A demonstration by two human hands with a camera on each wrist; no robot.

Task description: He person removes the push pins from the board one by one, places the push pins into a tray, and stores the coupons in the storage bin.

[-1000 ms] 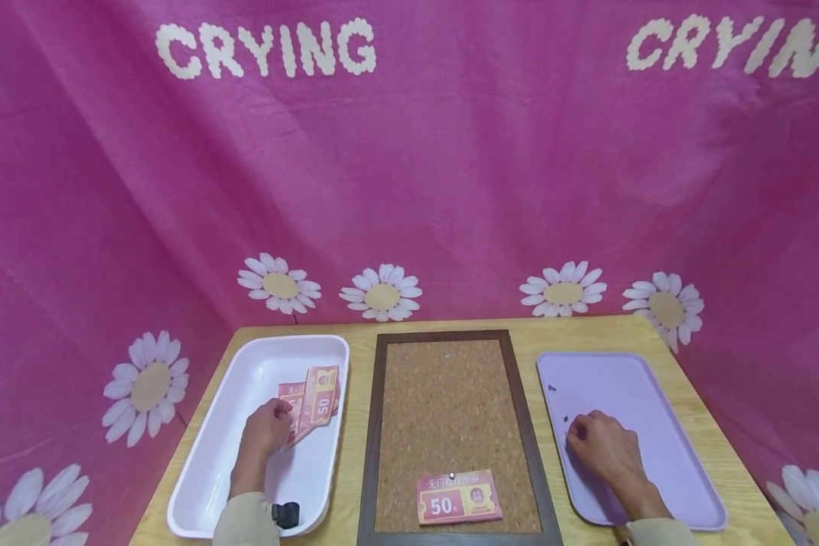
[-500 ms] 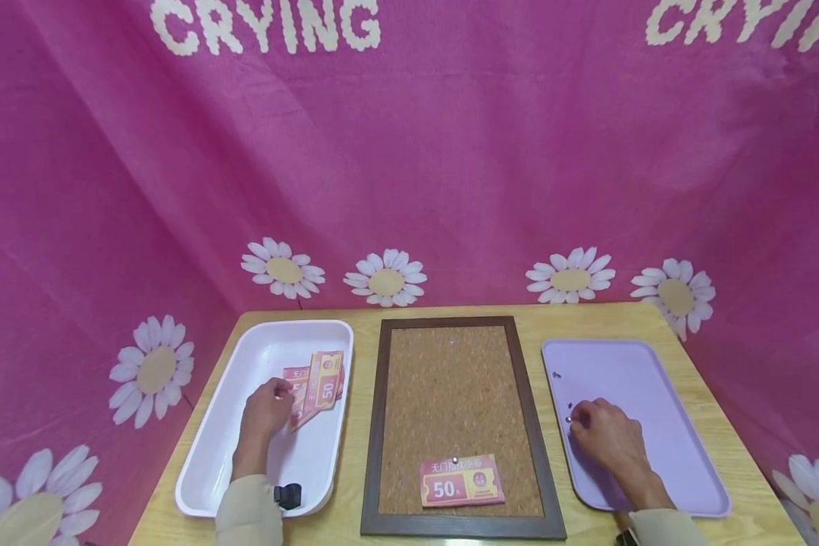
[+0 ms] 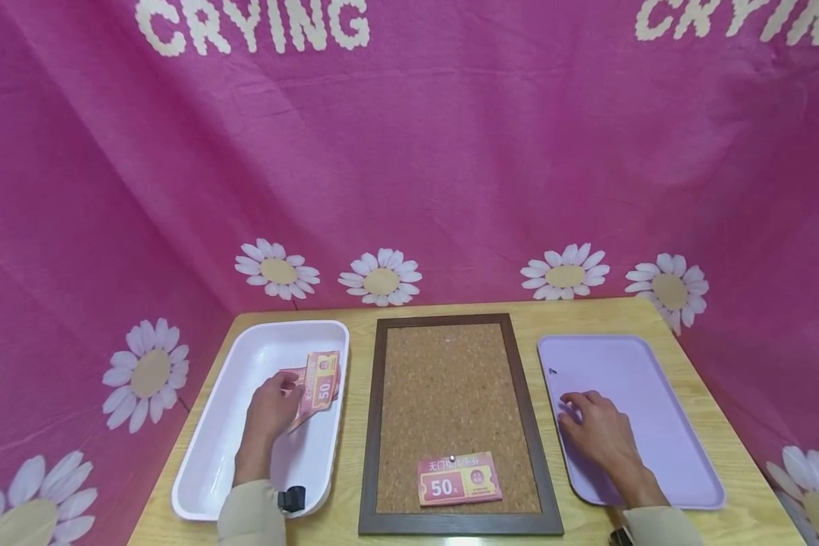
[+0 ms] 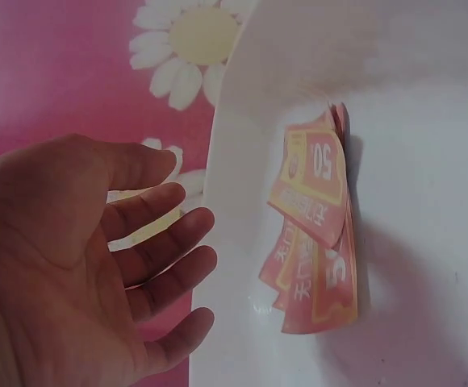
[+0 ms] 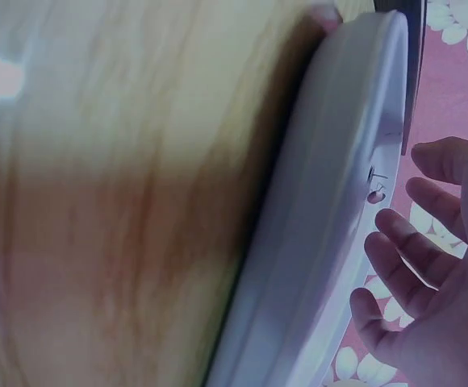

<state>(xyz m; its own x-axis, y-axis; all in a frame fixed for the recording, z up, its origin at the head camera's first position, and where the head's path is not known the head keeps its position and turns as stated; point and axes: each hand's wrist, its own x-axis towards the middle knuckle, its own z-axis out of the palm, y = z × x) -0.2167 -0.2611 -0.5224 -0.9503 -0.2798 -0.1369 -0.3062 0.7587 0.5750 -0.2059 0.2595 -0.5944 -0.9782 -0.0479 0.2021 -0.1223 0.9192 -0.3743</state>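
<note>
In the white tray (image 3: pixel 314 462), my left hand (image 3: pixel 271 409) hovers at a small fanned pile of pink-and-yellow coupons (image 3: pixel 323 383) marked 50. Its fingers are loosely bent and apart from the coupons (image 4: pixel 315 242) in the left wrist view. Over the left side of the lilac tray (image 3: pixel 655 440), my right hand (image 3: pixel 602 436) has relaxed, spread fingers and shows nothing held. Small pushpins (image 5: pixel 376 196) lie in that tray near its fingertips; another dark pin (image 3: pixel 553 371) lies farther up. One coupon (image 3: pixel 459 489) is fixed low on the corkboard (image 3: pixel 444 394) by a silver pushpin (image 3: pixel 453 458).
The brown-framed board lies between the two trays on a wooden table (image 3: pixel 525 322). A black strap piece (image 3: pixel 292 498) sits by the left sleeve (image 3: pixel 251 512). A pink flowered curtain (image 3: pixel 450 189) hangs behind and at the sides.
My left hand has shifted slightly right, over the coupon edges. The right hand's fingers, earlier bunched by the pins, have spread. The head view has tilted a little.
</note>
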